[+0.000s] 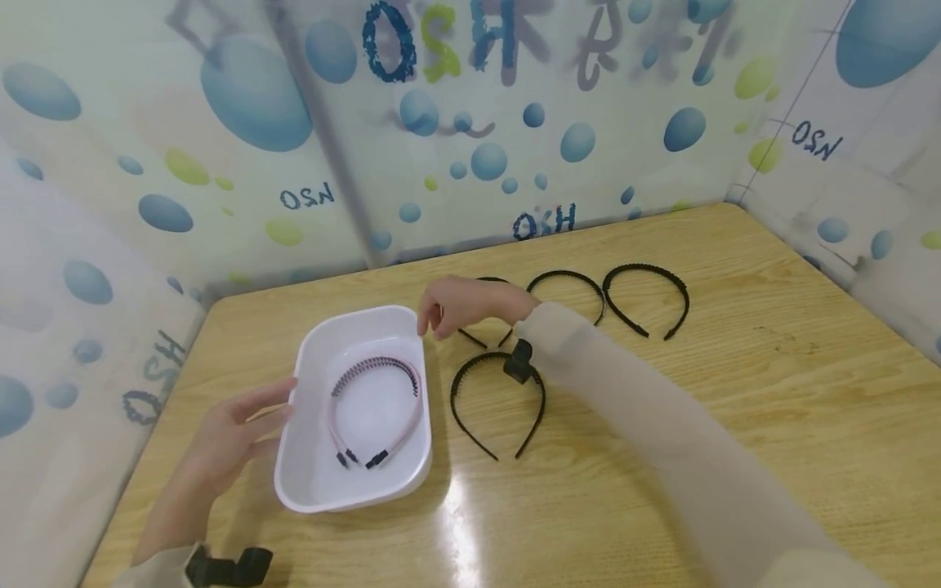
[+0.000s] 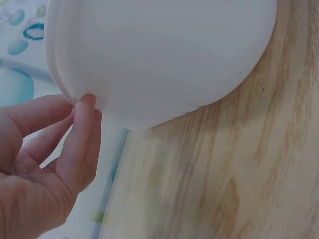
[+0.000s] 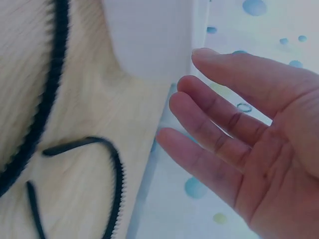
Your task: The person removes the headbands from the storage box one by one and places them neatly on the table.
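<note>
A white plastic basin (image 1: 360, 327) stands on the left of the table. My left hand (image 1: 228, 433) pinches its left rim, thumb on one side and fingers on the other, as the left wrist view shows of the basin's wall (image 2: 164, 59). Inside lie pinkish headbands (image 1: 378, 362) with dark toothed tops and black tips, overlapping each other. My right hand (image 1: 466, 304) is at the basin's far right corner. In the right wrist view its fingers are loosely bent and apart, holding nothing, with the thumb tip right at the rim.
A black toothed headband (image 1: 488, 354) lies right of the basin, under my right wrist. Behind it several more black headbands (image 1: 647, 267) form a row, one partly hidden by my right hand. A patterned sheet (image 1: 470, 196) hangs along the table's back edge (image 1: 662, 214).
</note>
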Available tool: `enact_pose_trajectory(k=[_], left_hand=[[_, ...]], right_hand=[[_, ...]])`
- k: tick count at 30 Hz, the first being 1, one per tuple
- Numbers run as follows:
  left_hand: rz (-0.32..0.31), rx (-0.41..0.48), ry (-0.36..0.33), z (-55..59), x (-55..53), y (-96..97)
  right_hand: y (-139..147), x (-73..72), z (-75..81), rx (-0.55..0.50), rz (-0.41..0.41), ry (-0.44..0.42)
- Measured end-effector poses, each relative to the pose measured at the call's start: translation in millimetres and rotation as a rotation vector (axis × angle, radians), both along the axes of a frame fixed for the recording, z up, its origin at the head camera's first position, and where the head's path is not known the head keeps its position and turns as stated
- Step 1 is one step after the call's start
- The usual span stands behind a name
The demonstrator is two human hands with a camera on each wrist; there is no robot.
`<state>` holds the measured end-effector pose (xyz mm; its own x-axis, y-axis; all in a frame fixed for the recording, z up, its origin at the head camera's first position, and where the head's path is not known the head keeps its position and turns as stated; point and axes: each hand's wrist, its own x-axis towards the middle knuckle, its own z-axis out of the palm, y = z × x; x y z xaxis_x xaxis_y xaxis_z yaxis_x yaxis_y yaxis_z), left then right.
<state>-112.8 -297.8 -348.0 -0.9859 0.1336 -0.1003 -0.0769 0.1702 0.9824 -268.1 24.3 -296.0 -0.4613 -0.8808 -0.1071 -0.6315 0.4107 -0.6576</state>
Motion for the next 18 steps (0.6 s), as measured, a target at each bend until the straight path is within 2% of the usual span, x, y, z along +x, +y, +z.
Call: enact_pose_trajectory(k=[6,18], left_hand=[[-0.013,0.019,0.005,-1.3,-0.1,-1.2],[-0.003,0.036,-0.007,-2.1,-0.7,-2.0]], right_hand=[[-19.6,4.8,11.3,0.003,0.026,0.038],[-46.2,10.6,14.3,0.059,0.023,0.032]])
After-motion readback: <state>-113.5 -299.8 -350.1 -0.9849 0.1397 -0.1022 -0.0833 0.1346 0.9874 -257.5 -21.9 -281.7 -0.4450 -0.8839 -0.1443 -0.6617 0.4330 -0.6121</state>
